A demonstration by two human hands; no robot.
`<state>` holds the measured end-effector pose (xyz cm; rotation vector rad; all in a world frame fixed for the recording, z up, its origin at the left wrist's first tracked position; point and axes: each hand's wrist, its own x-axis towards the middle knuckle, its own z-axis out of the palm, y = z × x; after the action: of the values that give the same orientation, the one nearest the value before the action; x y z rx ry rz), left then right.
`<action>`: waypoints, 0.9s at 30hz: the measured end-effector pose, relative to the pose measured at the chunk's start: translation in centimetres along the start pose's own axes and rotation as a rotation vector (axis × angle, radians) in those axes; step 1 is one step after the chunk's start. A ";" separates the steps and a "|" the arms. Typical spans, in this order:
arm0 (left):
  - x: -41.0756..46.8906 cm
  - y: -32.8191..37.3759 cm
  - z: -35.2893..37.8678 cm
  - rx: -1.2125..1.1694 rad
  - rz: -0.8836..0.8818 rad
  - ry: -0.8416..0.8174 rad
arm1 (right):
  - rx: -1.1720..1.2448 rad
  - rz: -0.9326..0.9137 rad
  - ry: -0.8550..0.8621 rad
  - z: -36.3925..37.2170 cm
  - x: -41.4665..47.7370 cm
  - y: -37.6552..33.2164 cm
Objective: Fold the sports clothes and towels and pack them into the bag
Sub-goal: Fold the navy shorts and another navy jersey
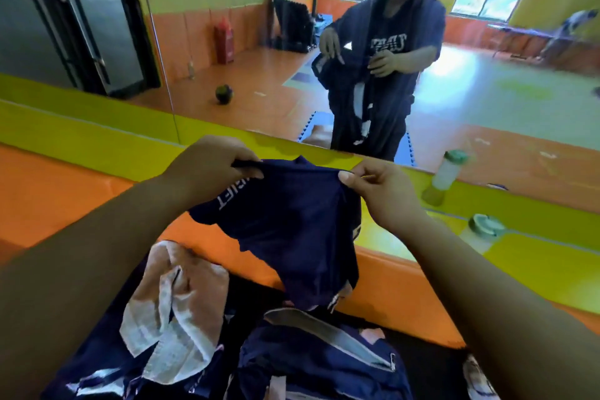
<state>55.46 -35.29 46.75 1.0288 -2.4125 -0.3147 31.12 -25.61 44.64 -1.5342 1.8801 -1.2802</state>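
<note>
Left hand (207, 166) and right hand (380, 191) both raised, fingers pinching the top edge of a dark navy sports shirt with white lettering (292, 230), held up in the air before a wall mirror (227, 42). Shirt hangs over an open navy fabric bag (318, 364). Crumpled peach-and-white towel (175, 308) lies left of the bag on more navy clothing (94, 367). Clear plastic bottle with green cap (480, 234) on the right.

bag (321, 364) cropped below, shirt lettering (229, 196) partly folded
</note>
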 end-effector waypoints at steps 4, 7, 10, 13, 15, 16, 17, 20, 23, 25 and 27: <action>2.3 1.9 -0.6 -0.126 0.011 0.033 | -0.117 -0.048 0.128 -3.9 -0.5 -0.6; 3.9 3.7 -0.9 -0.188 0.009 0.088 | -0.190 -0.096 0.188 -6.4 -0.7 -1.5; 5.6 5.2 -1.2 -0.230 0.026 0.179 | -0.222 -0.108 0.244 -9.2 -0.6 -2.6; 6.9 6.8 -2.0 -0.200 0.023 0.188 | -0.301 -0.100 0.268 -12.1 -0.4 -3.1; 7.4 7.7 -2.1 -0.170 0.066 0.127 | -0.327 -0.096 0.307 -14.0 -0.4 -3.2; 7.7 8.1 -1.9 -0.165 0.093 0.105 | -0.322 -0.089 0.331 -14.8 -0.5 -3.2; 8.0 8.2 -1.7 -0.164 0.117 0.101 | -0.308 -0.082 0.349 -15.4 -0.5 -3.3; 8.9 8.1 -0.4 -0.198 0.129 0.134 | -0.279 -0.087 0.355 -16.0 -0.6 -3.4; 9.3 9.4 1.6 -0.217 0.166 0.206 | -0.198 -0.092 0.368 -15.8 -0.3 -4.1; 8.4 11.2 3.2 -0.213 0.243 0.236 | -0.136 -0.099 0.426 -16.2 0.0 -4.9; 7.0 13.1 4.9 -0.250 0.293 0.182 | -0.113 -0.124 0.497 -16.9 0.2 -6.1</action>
<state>40.76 -31.24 50.11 0.5597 -2.2494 -0.3886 21.42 -18.99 58.27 -1.5056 2.2117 -1.7674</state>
